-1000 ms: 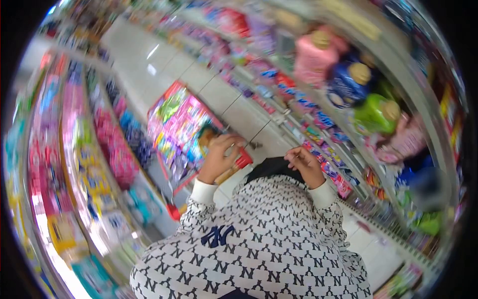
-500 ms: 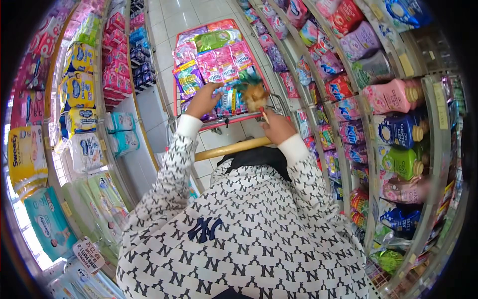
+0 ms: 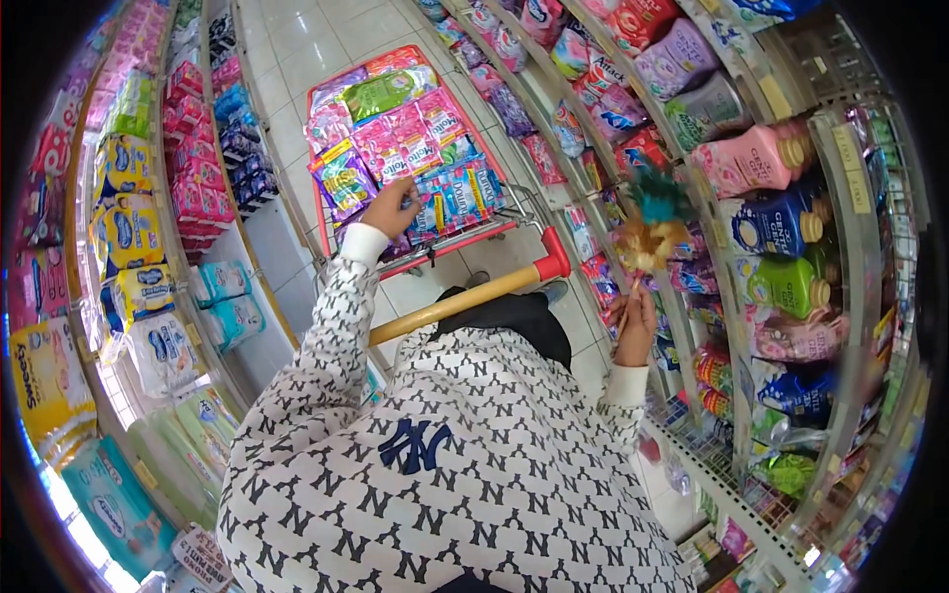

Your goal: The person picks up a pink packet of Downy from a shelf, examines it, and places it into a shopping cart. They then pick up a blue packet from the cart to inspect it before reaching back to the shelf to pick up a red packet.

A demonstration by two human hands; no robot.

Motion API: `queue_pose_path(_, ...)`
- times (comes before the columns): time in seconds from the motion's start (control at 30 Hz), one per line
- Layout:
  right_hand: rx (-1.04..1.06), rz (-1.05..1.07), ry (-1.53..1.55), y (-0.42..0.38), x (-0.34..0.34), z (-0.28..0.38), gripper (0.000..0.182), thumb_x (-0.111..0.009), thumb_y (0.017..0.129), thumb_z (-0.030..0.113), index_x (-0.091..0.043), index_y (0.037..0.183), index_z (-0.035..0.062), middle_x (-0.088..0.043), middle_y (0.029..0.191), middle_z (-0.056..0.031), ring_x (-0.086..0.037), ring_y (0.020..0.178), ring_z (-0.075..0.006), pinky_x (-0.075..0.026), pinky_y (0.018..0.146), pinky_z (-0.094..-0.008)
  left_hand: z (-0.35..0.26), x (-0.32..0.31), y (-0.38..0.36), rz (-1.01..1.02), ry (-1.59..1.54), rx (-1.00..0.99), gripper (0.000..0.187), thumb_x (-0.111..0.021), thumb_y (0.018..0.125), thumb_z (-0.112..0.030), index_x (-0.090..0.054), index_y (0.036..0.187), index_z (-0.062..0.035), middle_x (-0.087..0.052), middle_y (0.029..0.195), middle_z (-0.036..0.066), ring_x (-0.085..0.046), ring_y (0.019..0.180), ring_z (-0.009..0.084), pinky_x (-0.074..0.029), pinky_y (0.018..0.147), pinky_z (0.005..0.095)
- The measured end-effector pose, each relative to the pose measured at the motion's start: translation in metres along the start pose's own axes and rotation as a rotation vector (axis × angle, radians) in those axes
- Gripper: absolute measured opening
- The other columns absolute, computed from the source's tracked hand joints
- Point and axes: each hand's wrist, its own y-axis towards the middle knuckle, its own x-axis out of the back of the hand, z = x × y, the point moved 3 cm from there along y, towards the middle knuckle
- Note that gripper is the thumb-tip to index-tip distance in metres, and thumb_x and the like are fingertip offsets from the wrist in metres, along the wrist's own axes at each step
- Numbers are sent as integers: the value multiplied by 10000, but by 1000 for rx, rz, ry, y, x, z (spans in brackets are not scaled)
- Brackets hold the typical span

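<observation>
In the head view, my right hand grips the thin handle of a feather duster. Its brown and teal feathers are held up against the right-hand shelves, in front of small hanging packets. My left hand, fingers loosely bent and apart, hovers at the near side of a red-rimmed shopping cart. Nothing shows in it. Under and beyond it in the cart lie pink Molto packs, blue Downy packs, a purple and yellow pack and a green pack.
A wooden bar with a red end crosses between me and the cart. Softener bottles and pouches fill the right shelves. Diaper packs and pink packs line the left. Tiled floor runs ahead.
My right hand has swung the feather duster from over the cart to the right-hand shelves. My left hand stays near the cart, its fingers more bent. The view has shifted slightly.
</observation>
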Motion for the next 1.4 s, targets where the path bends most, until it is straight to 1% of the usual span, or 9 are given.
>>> queue_pose_path(0.13,-67,-46,78,-22,-6,-19,347,-432,1045,258,-544,1274,22,-581,741,-31,-477,538,-69,-407,485,-212,-39,7,-22,-125,-797,588,232,-556,928,-163,-494,1131,-70,-510,969,52,-569,842,222,-530,939,461)
queue_pose_path(0.3,3,13,41,-21,-27,14,343,-429,1049,255,-553,1272,25,-582,768,-22,-450,541,-46,-363,477,-191,-121,23,-29,-289,-1532,224,440,-540,867,-109,-438,1259,64,-535,1282,199,-420,1333,368,-438,1049,581)
queue_pose_path(0.5,151,80,33,-25,-65,78,336,-452,1043,260,-569,1263,34,-551,748,18,-387,541,-25,-296,483,-175,-185,-16,-14,30,-2294,85,582,-587,849,-236,-446,1346,33,-489,1401,209,-433,1321,389,-271,1147,551)
queue_pose_path(0.73,428,443,-549,-35,-101,73,272,-520,1009,214,-647,1148,17,-707,956,-106,-653,787,-128,-495,699,-280,-199,-52,-24,209,-2252,67,905,-464,802,-806,-500,1365,-99,-572,1331,110,-526,1231,336,-381,1067,508)
queue_pose_path(0.9,467,64,-473,27,-58,44,278,-541,1000,199,-649,1117,-29,-715,935,-101,-662,791,-153,-511,717,-301,-203,-35,-30,24,-2296,201,969,-488,820,-770,-280,1507,-120,-369,1518,135,-376,1374,371,-313,1117,543)
queue_pose_path(1.0,206,69,-328,9,-52,67,285,-552,996,200,-646,1109,-44,-705,923,-78,-643,799,-147,-504,726,-297,-203,-32,-33,-52,-2150,247,953,-492,800,-792,-404,1441,-92,-448,1466,140,-419,1353,329,-291,1142,494)
queue_pose_path(1.13,631,422,-587,-23,-81,67,239,-564,980,164,-659,1091,-26,-713,908,-103,-662,780,-187,-504,713,-310,-173,-54,-28,320,-2230,-138,906,-480,809,-789,-484,1388,-93,-502,1416,133,-465,1317,310,-342,1119,465)
queue_pose_path(1.2,548,303,-585,7,-67,32,232,-589,962,155,-653,1095,-25,-705,976,-131,-664,842,-191,-503,751,-303,-206,-38,-36,-46,-2168,365,901,-492,806,-787,-491,1382,-93,-516,1400,134,-485,1302,296,-373,1098,450)
queue_pose_path(1.4,191,176,-85,32,-59,26,222,-647,939,165,-660,1073,-10,-671,986,-52,-589,908,-110,-472,819,-275,-189,-53,-31,-36,-2007,358,696,-489,929,-606,-457,1387,-82,-525,1386,129,-516,1262,321,-407,1061,495)
